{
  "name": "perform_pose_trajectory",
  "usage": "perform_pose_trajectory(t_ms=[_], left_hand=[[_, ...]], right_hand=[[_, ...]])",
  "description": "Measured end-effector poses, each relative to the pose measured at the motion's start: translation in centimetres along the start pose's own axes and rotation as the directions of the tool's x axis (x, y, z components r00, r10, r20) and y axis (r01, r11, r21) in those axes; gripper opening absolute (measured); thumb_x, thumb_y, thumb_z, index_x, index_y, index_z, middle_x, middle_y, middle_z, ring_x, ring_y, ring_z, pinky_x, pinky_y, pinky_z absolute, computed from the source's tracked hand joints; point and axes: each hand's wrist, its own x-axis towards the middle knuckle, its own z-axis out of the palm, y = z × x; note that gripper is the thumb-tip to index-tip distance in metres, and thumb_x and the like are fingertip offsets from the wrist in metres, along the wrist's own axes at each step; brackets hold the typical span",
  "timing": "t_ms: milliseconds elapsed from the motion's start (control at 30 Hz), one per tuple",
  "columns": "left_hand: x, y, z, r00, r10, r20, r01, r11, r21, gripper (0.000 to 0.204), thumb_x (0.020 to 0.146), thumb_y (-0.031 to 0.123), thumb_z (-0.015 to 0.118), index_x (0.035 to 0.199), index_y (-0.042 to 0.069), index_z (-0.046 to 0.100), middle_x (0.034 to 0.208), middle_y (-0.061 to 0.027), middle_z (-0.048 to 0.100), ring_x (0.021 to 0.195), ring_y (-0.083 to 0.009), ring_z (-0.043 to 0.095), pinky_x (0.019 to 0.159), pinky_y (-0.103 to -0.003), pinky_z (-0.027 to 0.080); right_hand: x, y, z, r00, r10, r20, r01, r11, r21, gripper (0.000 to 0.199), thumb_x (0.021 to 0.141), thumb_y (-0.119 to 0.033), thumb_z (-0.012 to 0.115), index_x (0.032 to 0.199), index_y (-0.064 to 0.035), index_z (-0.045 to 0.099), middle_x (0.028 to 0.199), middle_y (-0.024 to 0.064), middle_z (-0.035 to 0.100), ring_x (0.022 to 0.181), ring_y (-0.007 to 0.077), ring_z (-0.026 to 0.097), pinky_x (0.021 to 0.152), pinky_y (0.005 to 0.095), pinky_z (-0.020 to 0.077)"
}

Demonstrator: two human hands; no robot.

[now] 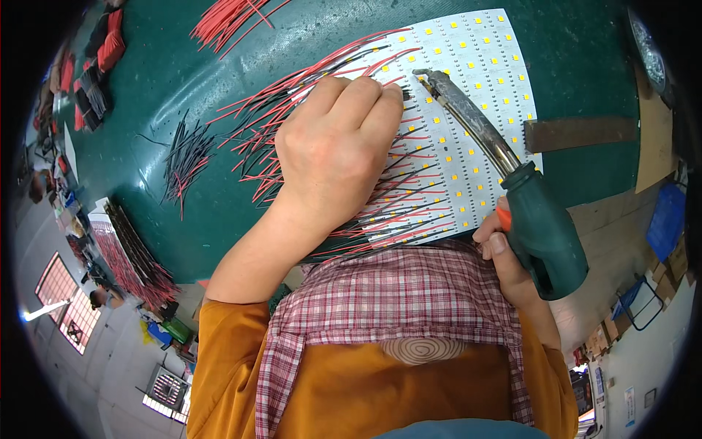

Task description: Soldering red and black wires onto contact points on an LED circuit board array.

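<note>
Nearest to you, at the lower edge, is a blue curved edge [461, 430], with your checked apron [387, 300] above it. At the left, a bundle of red and black wires [150, 271] lies by the edge of the green table [183, 88]; a loose pile of mostly black wires [183, 157] lies nearer to your left hand [333, 143]. That hand is curled tight over the row of wires [267, 121]; its fingertips are turned away, so you cannot tell what it pinches. The white board [475, 168], dotted with small yellow squares, lies flat in front of you, partly under the wires. Your right hand [518, 278] grasps the green-handled soldering gun [545, 227], its bent tip just beside your left fingertips; contact with the board cannot be confirmed. A brown bar [581, 135] meets the board's right edge.

For a sound joint, seat one wire end squarely on its pad, steady the wrist, heat briefly and keep fingers behind the tip. Hold the wire still until the solder sets. Print on the board is too small to read; no brand is legible.
</note>
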Motion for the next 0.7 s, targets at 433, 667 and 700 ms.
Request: perform_pose_trajectory(t_ms=[433, 667, 700], left_hand=[[0.4, 0.3, -1.2, 1.000, 0.016, -0.003, -0.016, 0.997, -0.075, 0.020, 0.063, 0.008, 0.061, 0.083, 0.007, 0.063, 0.077, -0.0014, 0.057, 0.072, -0.0178, 0.057, 0.054, -0.028, 0.047], [0.5, -0.5, -1.5, 0.995, 0.049, 0.083, -0.049, 0.999, 0.003, 0.023, 0.062, 0.010, 0.061, 0.085, 0.008, 0.063, 0.078, -0.0002, 0.053, 0.072, -0.0157, 0.055, 0.050, -0.025, 0.046], [0.6, -0.5, -1.6, 0.996, 0.051, 0.067, -0.051, 0.999, 0.003, 0.023, 0.062, 0.010, 0.061, 0.085, 0.008, 0.063, 0.078, -0.0002, 0.053, 0.072, -0.0157, 0.055, 0.050, -0.025, 0.046]], right_hand=[[-0.7, -2.1, -1.0, 0.998, 0.066, 0.024, -0.064, 0.994, -0.090, 0.012, 0.089, -0.011, 0.051, 0.097, -0.0011, 0.053, 0.075, 0.0038, 0.055, 0.061, 0.0070, 0.047, 0.057, 0.0214, 0.0415], [-0.1, -2.5, -0.4, 0.987, 0.159, -0.026, -0.161, 0.979, -0.128, 0.007, 0.075, -0.003, 0.059, 0.080, -0.0075, 0.061, 0.076, 0.0013, 0.064, 0.071, 0.0213, 0.060, 0.068, 0.0312, 0.0482], [0.0, -2.5, -0.3, 0.988, 0.156, -0.019, -0.157, 0.980, -0.124, 0.007, 0.075, -0.003, 0.059, 0.080, -0.0074, 0.061, 0.077, 0.0013, 0.064, 0.071, 0.0217, 0.060, 0.067, 0.0313, 0.0484]])
